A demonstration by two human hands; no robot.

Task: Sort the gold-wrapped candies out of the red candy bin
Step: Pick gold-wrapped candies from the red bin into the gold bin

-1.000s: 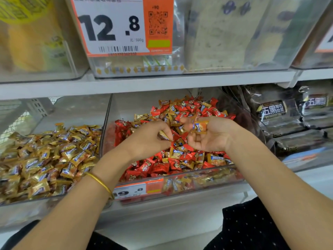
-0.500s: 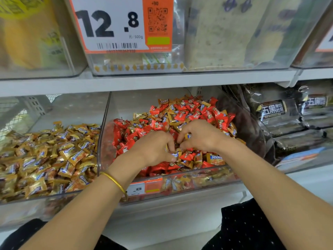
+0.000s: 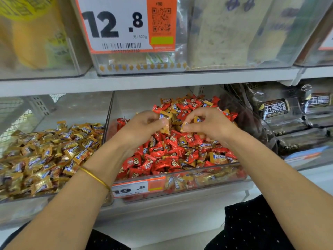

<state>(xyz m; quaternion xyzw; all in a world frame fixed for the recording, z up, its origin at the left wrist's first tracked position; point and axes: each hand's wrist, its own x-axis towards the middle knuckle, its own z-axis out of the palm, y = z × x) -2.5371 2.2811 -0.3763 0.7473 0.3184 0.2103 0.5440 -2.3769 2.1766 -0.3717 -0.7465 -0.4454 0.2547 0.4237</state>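
Your left hand (image 3: 144, 127) has lifted since half a second ago, when both hands were knuckles-up and buried in the heap. Its thumb and curled fingers now pinch gold-wrapped candies (image 3: 164, 117) just above the middle of the red candy bin (image 3: 207, 177). Your right hand (image 3: 210, 125) has risen with it and pinches a gold piece between thumb and forefinger, with what looks like another tucked behind its fingers. That dig has paid off, so I judge this handful is ready to leave the bin.

Both wrists are bent back, palms turned towards each other and fingertips nearly meeting. The forearms reach in over the bin's front edge, and there is a gold bangle (image 3: 95, 177) on the left wrist.

Many gold wrappers are still scattered among the red candies (image 3: 162, 159), thickest along the front edge and towards the back right corner, so much sorting remains. The heap of gold candies (image 3: 45, 156) lies in the compartment just left of the bin, on the same shelf.
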